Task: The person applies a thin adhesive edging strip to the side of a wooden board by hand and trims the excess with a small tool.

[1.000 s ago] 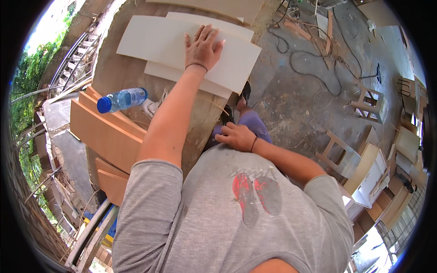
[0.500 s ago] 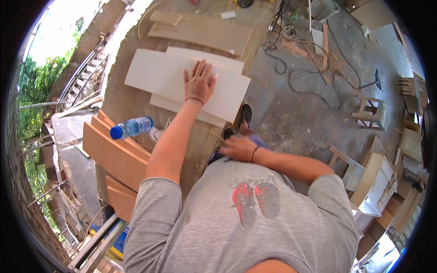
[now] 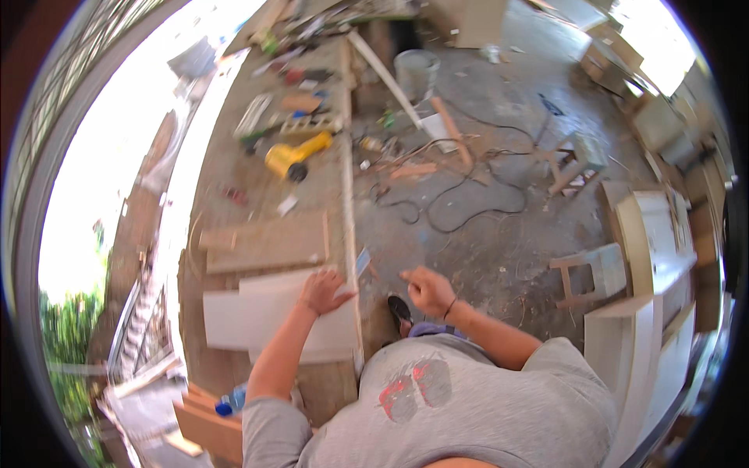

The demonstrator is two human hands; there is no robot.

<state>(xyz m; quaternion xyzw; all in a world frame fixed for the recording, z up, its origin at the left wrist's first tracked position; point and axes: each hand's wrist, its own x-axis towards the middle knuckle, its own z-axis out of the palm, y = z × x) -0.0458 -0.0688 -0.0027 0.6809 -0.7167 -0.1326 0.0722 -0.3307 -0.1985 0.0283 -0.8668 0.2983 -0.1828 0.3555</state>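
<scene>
White boards (image 3: 269, 316) lie stacked on the worktable (image 3: 234, 179) in front of me. My left hand (image 3: 324, 292) is at the right part of the top boards, fingers apart and holding nothing; whether it touches the surface I cannot tell. Over the floor to the right of the table edge hangs my right hand (image 3: 429, 290), slightly blurred. Its fingers are loosely bent, one reaching out to the left, with nothing visible in them. Just beyond the white boards are wooden boards (image 3: 269, 246).
A yellow power tool (image 3: 296, 158) lies farther up the table, near scattered tools. Brown boards (image 3: 207, 425) and a blue-capped bottle (image 3: 230, 402) are at the near left. Cables (image 3: 499, 209), a small stool (image 3: 577, 162), a bucket (image 3: 416, 74) and white cabinet parts (image 3: 620, 343) occupy the floor.
My view has swung toward the far end of the table. My left hand has shifted from the middle of the white boards to their right part; my right hand has moved out from my waist.
</scene>
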